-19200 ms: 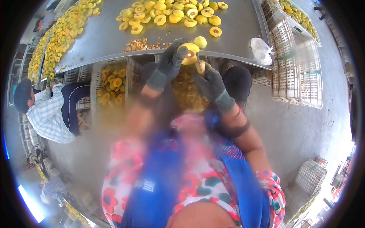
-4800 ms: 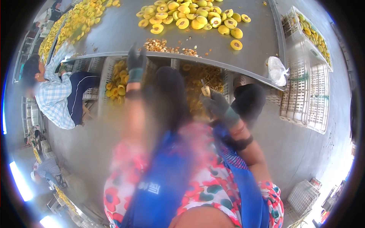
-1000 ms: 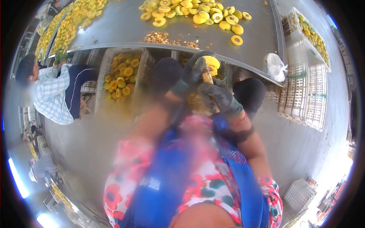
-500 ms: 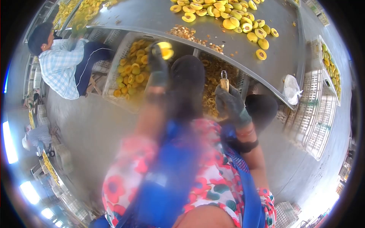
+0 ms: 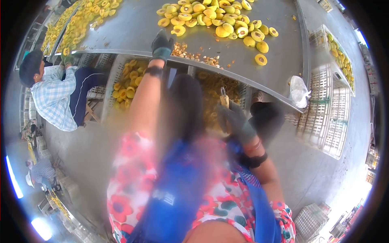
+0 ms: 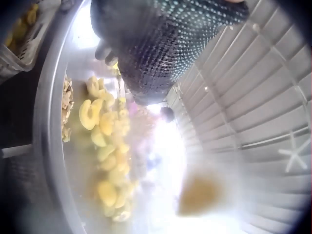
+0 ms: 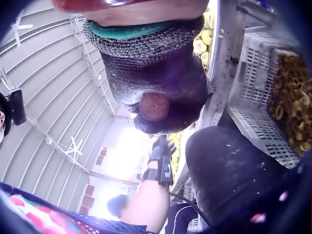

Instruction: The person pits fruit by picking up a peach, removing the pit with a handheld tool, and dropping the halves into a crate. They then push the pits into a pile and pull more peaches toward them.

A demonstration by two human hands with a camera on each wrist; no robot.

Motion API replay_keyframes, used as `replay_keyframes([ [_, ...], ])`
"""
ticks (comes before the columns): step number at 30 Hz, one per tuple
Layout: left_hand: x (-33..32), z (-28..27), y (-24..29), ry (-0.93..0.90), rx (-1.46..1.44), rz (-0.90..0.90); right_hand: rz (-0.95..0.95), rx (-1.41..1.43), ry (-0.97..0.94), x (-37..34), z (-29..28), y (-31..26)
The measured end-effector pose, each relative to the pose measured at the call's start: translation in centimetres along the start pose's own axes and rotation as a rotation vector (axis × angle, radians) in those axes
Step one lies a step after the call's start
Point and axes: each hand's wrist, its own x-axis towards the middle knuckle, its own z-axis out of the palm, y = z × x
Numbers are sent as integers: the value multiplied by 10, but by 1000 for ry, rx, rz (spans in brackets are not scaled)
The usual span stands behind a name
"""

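Observation:
My gloved left hand (image 5: 162,43) reaches over the front edge of the metal table (image 5: 271,73), left of the pile of halved yellow fruit (image 5: 219,20). Its fingers are extended, and no fruit shows in it. In the left wrist view, the dark knit glove (image 6: 151,44) hangs near the fruit halves (image 6: 105,126). My gloved right hand (image 5: 235,119) grips a wooden-handled pitting tool (image 5: 224,98), its metal loop pointing up, over the crate of dark yellow scraps (image 5: 208,87). The handle's round butt (image 7: 154,106) pokes out of the fist in the right wrist view.
Loose pits (image 5: 194,56) lie along the table's front edge. A crate of fruit halves (image 5: 129,83) stands below it on the left. Stacked white crates (image 5: 324,109) and a plastic bag (image 5: 299,91) are at the right. Another person (image 5: 56,93) sits at the left.
Half a second ago my left hand held yellow fruit above the left crate; now it is fruitless and further forward over the table edge. My right hand keeps the pitting tool. The head view has turned.

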Motion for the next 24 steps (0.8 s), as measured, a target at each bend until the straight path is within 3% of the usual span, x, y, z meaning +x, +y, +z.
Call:
replay_keyframes([
  [2, 31, 26, 3, -149, 60, -91, -172, -250, -15, -2, -9, 4],
  [4, 57, 44, 5, -316, 157, -229, -55, -168, 2, -3, -14, -3],
  [7, 69, 67, -1, -363, 207, -201, 178, 95, 75, -3, -14, -13],
  [9, 72, 72, 1, -438, 224, -166, -69, -70, 40, -2, -18, -9],
  [12, 67, 84, 4, -365, 237, -26, -188, -155, 7, 4, -22, -3],
  [13, 63, 89, 10, -357, 59, -144, -193, -209, 13, 6, -21, -4],
  [16, 49, 68, 39, -465, -98, 18, 13, -80, 38, 6, -14, -20],
  [17, 37, 62, 45, -384, -276, 162, 115, 11, 52, 6, -12, -26],
  [20, -14, -23, 118, -733, -871, -141, 81, -17, 142, 16, -16, 6],
  [24, -84, -67, 156, -653, -1252, 59, -125, -97, 164, 11, -7, -17],
])
